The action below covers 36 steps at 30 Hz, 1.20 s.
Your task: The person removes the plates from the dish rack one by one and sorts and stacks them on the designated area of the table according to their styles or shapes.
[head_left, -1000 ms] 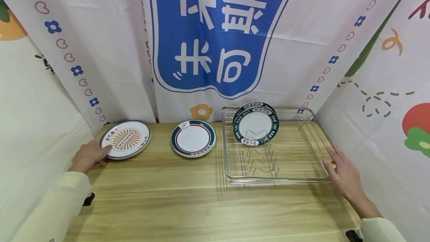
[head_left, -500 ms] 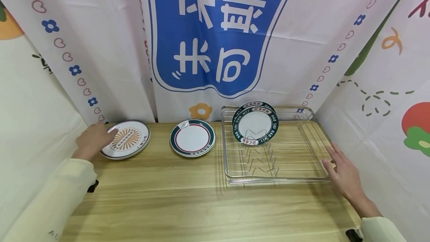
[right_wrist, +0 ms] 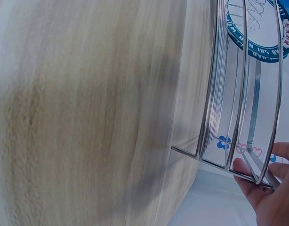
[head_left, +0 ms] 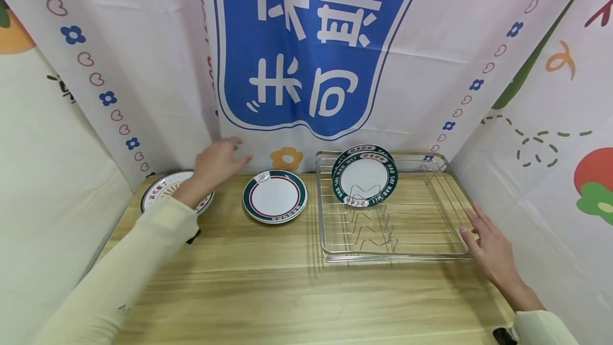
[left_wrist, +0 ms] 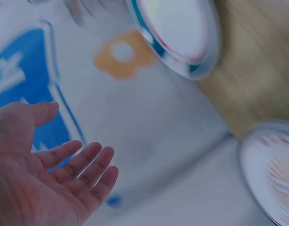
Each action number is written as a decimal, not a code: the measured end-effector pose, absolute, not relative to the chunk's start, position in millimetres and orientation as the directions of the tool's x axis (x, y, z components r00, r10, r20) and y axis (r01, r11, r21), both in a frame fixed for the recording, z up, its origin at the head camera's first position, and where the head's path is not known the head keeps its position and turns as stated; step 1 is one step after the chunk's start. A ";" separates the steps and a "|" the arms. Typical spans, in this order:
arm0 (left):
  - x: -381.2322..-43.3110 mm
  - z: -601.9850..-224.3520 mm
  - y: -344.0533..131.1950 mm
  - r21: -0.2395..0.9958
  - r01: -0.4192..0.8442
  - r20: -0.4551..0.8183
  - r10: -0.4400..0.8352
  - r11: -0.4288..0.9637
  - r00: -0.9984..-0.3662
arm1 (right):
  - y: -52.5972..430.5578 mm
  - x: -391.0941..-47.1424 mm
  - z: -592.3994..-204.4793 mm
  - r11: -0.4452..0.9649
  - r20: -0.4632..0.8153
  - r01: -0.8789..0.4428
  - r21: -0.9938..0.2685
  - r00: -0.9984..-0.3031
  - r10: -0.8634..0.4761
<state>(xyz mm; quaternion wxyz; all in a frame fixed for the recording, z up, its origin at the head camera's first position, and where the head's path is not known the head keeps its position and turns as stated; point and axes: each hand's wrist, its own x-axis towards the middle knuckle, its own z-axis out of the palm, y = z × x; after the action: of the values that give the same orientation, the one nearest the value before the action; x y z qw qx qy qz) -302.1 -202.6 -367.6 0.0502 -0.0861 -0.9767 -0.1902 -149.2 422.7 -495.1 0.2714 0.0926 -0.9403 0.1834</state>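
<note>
My left hand [head_left: 217,164], fingers spread and holding nothing, is in the air over the right side of the white plate [head_left: 158,191] with an orange ray pattern, partly covering it. Right of that hand, a green-rimmed plate [head_left: 275,197] lies on the table. Two green-rimmed plates [head_left: 365,177] stand tilted in the wire dish rack [head_left: 421,255]. At the rack's right end, my right hand [head_left: 493,249] holds its side; the right wrist view shows thumb and fingers [right_wrist: 279,169] on either side of the wire rim. The left wrist view is blurred around the hand.
Behind the wooden table [head_left: 287,297] hangs a printed cloth [head_left: 421,68] with a blue panel. More white cloth stands close on the left and right sides. Bent wire dividers [head_left: 369,233] rise inside the rack, in front of the standing plates.
My left hand has left the rim of the orange-patterned plate and moved right and up, toward the green-rimmed plate on the table. The right hand and the rack keep their places.
</note>
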 end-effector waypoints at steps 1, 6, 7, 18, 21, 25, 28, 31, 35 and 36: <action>-303.4 -365.1 -189.8 0.362 0.215 0.153 0.169 0.907 -0.974 | 423.2 -149.0 -494.7 0.916 0.543 -0.272 -0.295 -0.837 -0.074; -303.7 -355.0 -136.7 0.352 0.333 0.204 0.275 0.875 -0.939 | 425.0 -147.9 -493.8 0.917 0.534 -0.269 -0.294 -0.842 -0.076; -302.8 -353.7 -128.9 0.356 0.346 0.205 0.289 0.868 -0.935 | 424.3 -148.1 -494.8 0.916 0.533 -0.269 -0.297 -0.843 -0.075; -315.4 -354.7 -46.7 0.366 0.466 0.156 0.441 0.805 -0.884 | 424.0 -151.0 -492.9 0.916 0.539 -0.270 -0.297 -0.839 -0.073; -320.7 -360.5 -25.7 0.369 0.482 0.135 0.467 0.795 -0.874 | 423.8 -149.8 -494.0 0.915 0.542 -0.272 -0.297 -0.837 -0.073; -327.0 -368.0 -3.0 0.355 0.497 0.139 0.481 0.792 -0.866 | 425.3 -149.0 -493.8 0.916 0.543 -0.271 -0.296 -0.836 -0.071; -329.0 -372.2 8.4 0.337 0.505 0.136 0.490 0.795 -0.861 | 424.7 -149.2 -494.1 0.916 0.551 -0.270 -0.296 -0.832 -0.067; -331.0 -377.8 17.9 0.325 0.502 0.118 0.493 0.802 -0.862 | 424.2 -149.7 -493.6 0.915 0.547 -0.270 -0.300 -0.834 -0.067; -336.3 -386.4 30.3 0.352 0.475 0.087 0.477 0.807 -0.875 | 424.0 -149.1 -492.9 0.911 0.541 -0.273 -0.309 -0.838 -0.068; -337.9 -388.5 33.0 0.369 0.472 0.081 0.478 0.801 -0.875 | 423.9 -148.9 -493.0 0.911 0.542 -0.274 -0.309 -0.837 -0.068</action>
<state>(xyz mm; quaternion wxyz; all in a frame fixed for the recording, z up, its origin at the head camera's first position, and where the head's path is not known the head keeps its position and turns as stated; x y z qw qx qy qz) -337.9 33.0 -388.5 -0.0081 -0.2503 -0.9489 -0.1922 -148.9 423.9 -493.0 0.2701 0.0910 -0.9394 0.1906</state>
